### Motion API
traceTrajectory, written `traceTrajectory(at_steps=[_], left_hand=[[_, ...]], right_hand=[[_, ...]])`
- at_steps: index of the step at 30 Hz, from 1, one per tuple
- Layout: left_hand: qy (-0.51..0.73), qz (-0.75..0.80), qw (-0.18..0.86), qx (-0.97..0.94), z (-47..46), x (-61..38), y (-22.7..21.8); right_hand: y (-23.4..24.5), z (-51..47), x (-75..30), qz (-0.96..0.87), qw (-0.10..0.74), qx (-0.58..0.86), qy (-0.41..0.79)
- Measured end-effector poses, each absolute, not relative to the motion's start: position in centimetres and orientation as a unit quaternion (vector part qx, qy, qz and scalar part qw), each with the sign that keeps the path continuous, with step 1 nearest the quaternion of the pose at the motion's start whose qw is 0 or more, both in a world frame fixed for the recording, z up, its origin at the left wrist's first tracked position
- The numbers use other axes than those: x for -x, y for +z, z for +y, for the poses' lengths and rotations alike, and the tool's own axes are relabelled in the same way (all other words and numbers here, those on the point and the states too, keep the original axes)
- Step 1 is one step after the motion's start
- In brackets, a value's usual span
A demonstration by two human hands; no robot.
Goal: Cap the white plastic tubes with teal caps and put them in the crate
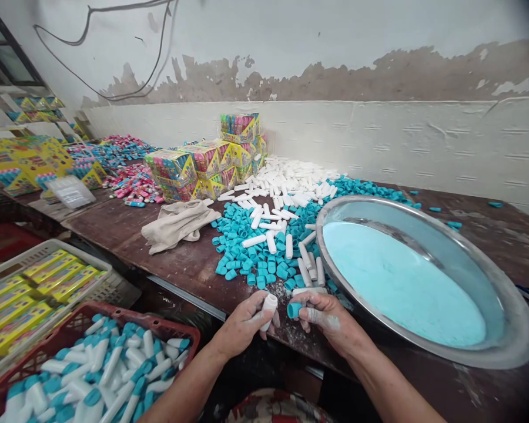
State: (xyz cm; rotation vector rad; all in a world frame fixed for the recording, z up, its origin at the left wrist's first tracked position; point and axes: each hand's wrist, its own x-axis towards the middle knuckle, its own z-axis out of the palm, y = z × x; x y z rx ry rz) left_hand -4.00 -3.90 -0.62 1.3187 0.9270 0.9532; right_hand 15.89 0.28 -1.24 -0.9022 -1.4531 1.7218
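My left hand (245,323) is closed around a small white plastic tube (269,306) at the near edge of the table. My right hand (324,317) pinches a teal cap (293,309) a short way from the tube's open end, and also clamps a second white tube (309,291) under its fingers. Both hands are dusted with white powder. Just beyond them lies a heap of teal caps (247,247) mixed with white tubes (286,179).
A wide metal basin (511,329) holding pale blue powder sits to the right. A red crate (176,332) of capped tubes stands at lower left, beside a white basket (9,264) of yellow packs. A beige cloth (176,223) and stacked colourful boxes (211,158) lie farther back.
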Motion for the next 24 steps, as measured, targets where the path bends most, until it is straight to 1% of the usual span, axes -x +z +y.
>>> traceTrajectory(at_steps=[4,10,13,18,22,24], left_hand=[[0.385,0.409,0.585,-0.585,-4.0,4.3,-0.7],[0.370,0.406,0.572,-0.609,-4.0,4.4,-0.8],[0.370,0.403,0.571,-0.612,-4.0,4.3,-0.7],[0.361,0.409,0.569,-0.616,-4.2,4.2,-0.3],[0.332,0.422,0.572,-0.621,-4.4,4.2,-0.2],[0.309,0.421,0.574,-0.631,-4.5,4.2,-0.2]], right_hand=[[-0.4,-0.1,-15.6,-0.626,0.333,0.385,0.591],[0.9,-1.4,-15.6,-0.777,0.346,0.388,0.355],[1.0,-2.1,-15.4,-0.808,0.350,0.372,0.294],[1.1,-2.5,-15.4,-0.825,0.332,0.374,0.265],[1.8,-2.0,-16.0,-0.790,0.336,0.393,0.328],[2.3,-1.8,-16.3,-0.775,0.319,0.400,0.372]])
